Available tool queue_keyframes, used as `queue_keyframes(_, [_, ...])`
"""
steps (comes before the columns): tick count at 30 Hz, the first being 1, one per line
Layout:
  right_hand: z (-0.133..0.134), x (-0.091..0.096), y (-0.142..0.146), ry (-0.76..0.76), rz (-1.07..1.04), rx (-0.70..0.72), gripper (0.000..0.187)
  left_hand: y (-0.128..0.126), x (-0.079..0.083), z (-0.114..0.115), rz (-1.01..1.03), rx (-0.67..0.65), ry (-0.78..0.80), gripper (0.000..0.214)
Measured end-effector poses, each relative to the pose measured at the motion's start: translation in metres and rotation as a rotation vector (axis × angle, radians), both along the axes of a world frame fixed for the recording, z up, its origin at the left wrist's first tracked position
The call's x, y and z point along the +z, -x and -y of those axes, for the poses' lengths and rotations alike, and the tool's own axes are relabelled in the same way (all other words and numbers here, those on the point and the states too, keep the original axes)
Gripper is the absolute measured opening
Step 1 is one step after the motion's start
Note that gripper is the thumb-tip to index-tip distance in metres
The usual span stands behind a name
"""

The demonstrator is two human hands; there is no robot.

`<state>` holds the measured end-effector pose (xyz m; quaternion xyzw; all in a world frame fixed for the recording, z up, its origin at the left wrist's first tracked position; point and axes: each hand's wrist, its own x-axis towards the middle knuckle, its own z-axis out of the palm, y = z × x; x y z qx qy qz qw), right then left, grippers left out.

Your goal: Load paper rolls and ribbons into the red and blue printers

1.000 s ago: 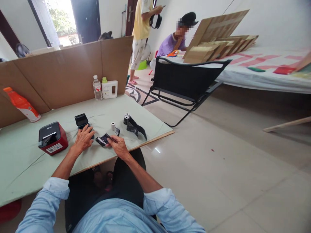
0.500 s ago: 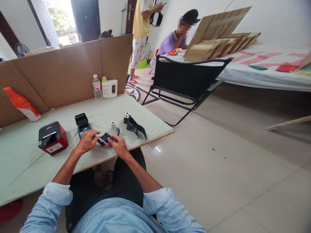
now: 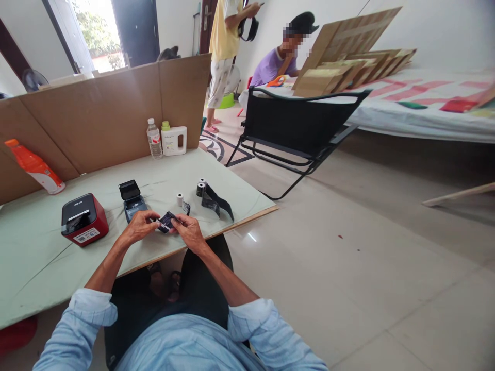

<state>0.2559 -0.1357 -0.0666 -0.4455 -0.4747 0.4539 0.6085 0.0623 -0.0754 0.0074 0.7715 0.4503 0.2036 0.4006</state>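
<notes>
Over the table's near edge, my left hand (image 3: 139, 226) and my right hand (image 3: 188, 231) hold a short black-printed paper strip (image 3: 166, 221) between them. My left fingertips pinch its left end, and the right thumb and fingers grip its other end. Just beyond my left hand stands a small dark printer (image 3: 134, 207) with its lid raised. A small white paper roll (image 3: 180, 200) with a dark printed tail is past my right hand. Farther right, more paper rolls (image 3: 201, 186) trail long black strips (image 3: 218, 201) across the table.
A red-and-black box-shaped device (image 3: 85, 219) is on the left. An orange bottle (image 3: 34, 166), a clear bottle (image 3: 154, 139) and a white jug (image 3: 174, 140) line the cardboard screen (image 3: 116, 108). A black folding chair (image 3: 294, 123) stands right; two people are beyond.
My left hand has shifted slightly right and down, and its fingertips have closed on the paper strip's left end. My right hand keeps its grip almost unmoved.
</notes>
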Motion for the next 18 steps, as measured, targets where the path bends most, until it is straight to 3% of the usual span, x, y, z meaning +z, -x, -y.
queue_keyframes(8, [0.0014, 0.0011, -0.0009, -0.006, 0.02, 0.0, 0.043, -0.0025, 0.0029, 0.0056, 0.039, -0.037, 0.082, 0.031])
queue_keyframes(18, [0.0008, -0.0007, -0.0013, -0.005, 0.039, 0.004, 0.044, -0.0016, 0.0043, 0.0076, -0.003, -0.028, 0.037, 0.026])
